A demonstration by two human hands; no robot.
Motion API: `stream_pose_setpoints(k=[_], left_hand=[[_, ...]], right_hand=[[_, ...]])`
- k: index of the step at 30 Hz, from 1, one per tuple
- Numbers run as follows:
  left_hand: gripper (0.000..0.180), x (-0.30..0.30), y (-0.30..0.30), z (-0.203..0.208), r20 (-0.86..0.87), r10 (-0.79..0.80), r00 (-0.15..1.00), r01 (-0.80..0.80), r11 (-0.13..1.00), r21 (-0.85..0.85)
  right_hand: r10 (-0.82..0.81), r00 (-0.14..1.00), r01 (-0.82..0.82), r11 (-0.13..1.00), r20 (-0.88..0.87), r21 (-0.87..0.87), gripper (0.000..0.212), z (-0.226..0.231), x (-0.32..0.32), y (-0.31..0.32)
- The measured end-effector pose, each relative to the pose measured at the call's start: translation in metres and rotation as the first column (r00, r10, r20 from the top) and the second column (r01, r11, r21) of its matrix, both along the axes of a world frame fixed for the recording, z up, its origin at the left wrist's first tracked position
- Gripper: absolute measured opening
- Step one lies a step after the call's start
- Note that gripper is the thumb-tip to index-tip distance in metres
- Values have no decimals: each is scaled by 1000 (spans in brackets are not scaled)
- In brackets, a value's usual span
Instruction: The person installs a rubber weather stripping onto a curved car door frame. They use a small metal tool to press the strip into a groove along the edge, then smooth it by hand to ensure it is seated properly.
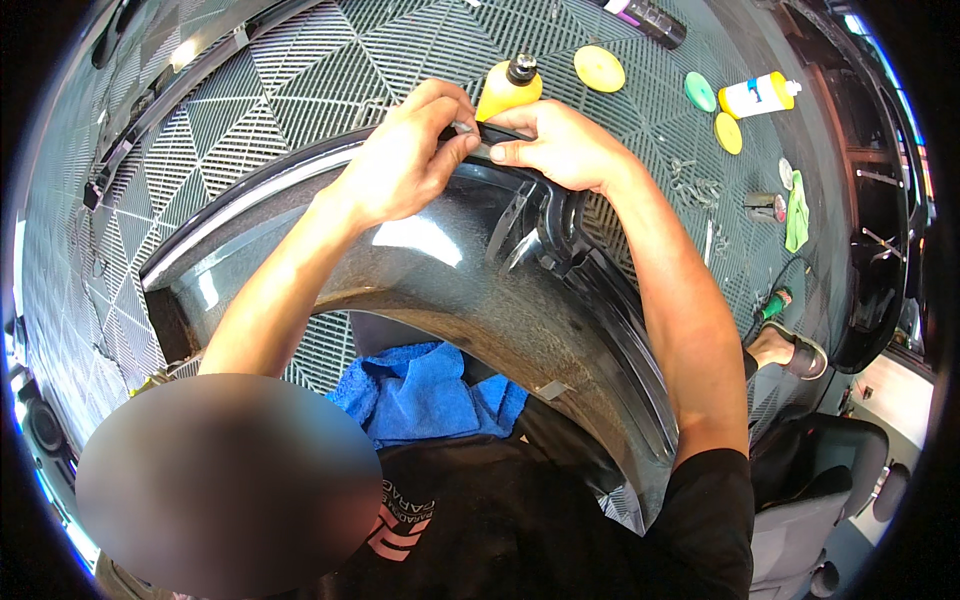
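Note:
A curved black car fender lies across my lap, its inner side facing me. At its far edge, my left hand is closed in a pinch, thumb against fingers. A small greyish bit shows at its fingertips, too small to name. Just to the right, my right hand grips the same edge with the thumb on the near side; its other fingers are partly hidden behind the rim. A yellow bottle with a black cap stands right beyond both hands. Under the fender's arch, a blue towel is bunched on my lap.
On the grey slatted floor are yellow pads, a green pad, another yellow bottle, scattered small pieces and a green cloth. A sandalled foot and a dark seat are at right.

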State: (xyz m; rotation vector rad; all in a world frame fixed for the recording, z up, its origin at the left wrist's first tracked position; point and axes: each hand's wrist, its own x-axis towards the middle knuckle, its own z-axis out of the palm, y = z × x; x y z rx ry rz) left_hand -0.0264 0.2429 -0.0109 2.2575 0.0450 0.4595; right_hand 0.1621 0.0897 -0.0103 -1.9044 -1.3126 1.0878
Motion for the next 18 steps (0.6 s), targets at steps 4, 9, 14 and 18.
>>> stream_pose_setpoints(k=[4, 9, 14, 18], left_hand=[[16, -2, 5, -2, 7, 4, 1000, -4, 999, -32], [16, -2, 7, -4, 54, -10, 998, 13, 998, -60], [16, -3, 13, -7, 59, 2, 998, 2, 997, -74], [16, 0, 12, -5, 48, 7, 999, -4, 998, -61]], right_hand=[[-36, 999, 36, 999, 16, -40, 51, 6, -8, 4], [-165, 978, 161, 986, 125, 34, 50, -1, -21, -2], [-225, 923, 286, 944, 313, -164, 56, 18, -35, 7], [-200, 976, 199, 980, 85, 25, 59, -2, -14, -3]])
